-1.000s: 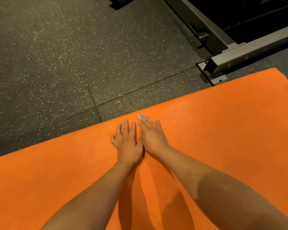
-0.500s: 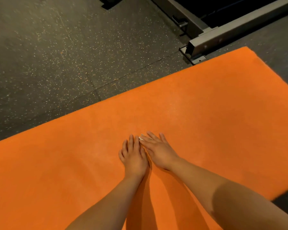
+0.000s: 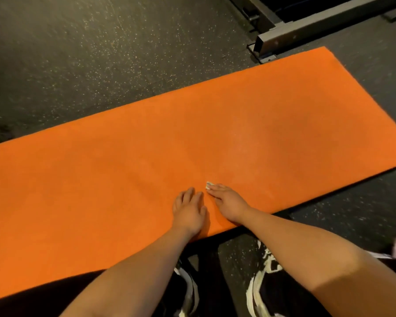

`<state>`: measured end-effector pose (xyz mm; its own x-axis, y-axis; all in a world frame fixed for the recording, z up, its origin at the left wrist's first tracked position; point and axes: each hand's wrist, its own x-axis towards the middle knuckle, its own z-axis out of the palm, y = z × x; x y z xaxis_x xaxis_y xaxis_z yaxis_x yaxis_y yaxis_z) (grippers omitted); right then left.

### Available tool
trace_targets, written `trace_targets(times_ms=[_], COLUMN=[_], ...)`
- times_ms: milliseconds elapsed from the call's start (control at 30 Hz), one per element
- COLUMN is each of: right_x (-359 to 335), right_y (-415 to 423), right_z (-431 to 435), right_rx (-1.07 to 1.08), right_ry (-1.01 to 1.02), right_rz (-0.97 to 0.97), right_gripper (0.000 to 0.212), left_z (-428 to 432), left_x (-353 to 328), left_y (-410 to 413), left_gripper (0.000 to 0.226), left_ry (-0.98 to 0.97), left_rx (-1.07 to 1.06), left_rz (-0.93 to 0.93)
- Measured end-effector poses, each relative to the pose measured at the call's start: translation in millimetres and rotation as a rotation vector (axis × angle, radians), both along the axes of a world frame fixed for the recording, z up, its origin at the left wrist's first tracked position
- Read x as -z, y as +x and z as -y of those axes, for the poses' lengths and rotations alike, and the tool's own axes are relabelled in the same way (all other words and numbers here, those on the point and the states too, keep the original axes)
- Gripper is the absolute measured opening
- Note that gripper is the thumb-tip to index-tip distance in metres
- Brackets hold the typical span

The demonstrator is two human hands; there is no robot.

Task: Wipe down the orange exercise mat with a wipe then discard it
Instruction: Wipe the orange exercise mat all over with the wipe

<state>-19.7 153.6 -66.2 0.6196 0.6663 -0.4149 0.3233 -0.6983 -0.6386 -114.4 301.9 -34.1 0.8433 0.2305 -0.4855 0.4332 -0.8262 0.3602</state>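
The orange mat (image 3: 192, 145) lies flat on the floor, running as a broad diagonal band from the lower left of the frame up to the upper right. Both hands sit on it near its lower edge, at the centre of the frame. The left hand (image 3: 189, 210) lies palm down, fingers straight and only slightly parted. The right hand (image 3: 229, 202) lies just beside it, also palm down, fingers straight and pressed together, angled toward the left hand. A pale sliver (image 3: 209, 185) shows at the right fingertips; whether it is a corner of the wipe or a fingernail cannot be told, and no wipe is plainly visible otherwise. Flat palms with weight behind them suit a wiping pass, probably with the cloth trapped beneath, so the wiping step looks under way and discarding is not yet done.

Below the mat's edge the person's black shoes (image 3: 264, 287) with white trim stand on the dark speckled floor (image 3: 78, 65), close enough to lean over the mat. A grey metal beam (image 3: 306, 28) lies near the mat's corner in the upper right.
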Motion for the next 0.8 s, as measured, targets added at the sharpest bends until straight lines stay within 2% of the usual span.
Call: trace_targets(times_ms=[267,467,700,800], right_x=[-36,-51,-52,-59], right_y=[-63,-74,-73,-75], right_z=[28,35,39,39], right_rx=[0.243,0.226,0.145,0.147], right_ry=[0.042,0.001,-0.168,-0.154], right_rz=[-0.101,-0.072,0.001,0.051], right_gripper=[0.044,0.042,0.053,0.051], left_z=[23,23,29,29], left_x=[-15,-17,-21,-27], left_y=[-38,-45,-54,-52], left_gripper=[0.061,0.08,0.049,0.044], left_ry=[0.027,0.075,0.074,0.013], left_rx=[0.044,0.166,0.177,0.096], left_rz=[-0.022,-0.075,-0.003,0.039])
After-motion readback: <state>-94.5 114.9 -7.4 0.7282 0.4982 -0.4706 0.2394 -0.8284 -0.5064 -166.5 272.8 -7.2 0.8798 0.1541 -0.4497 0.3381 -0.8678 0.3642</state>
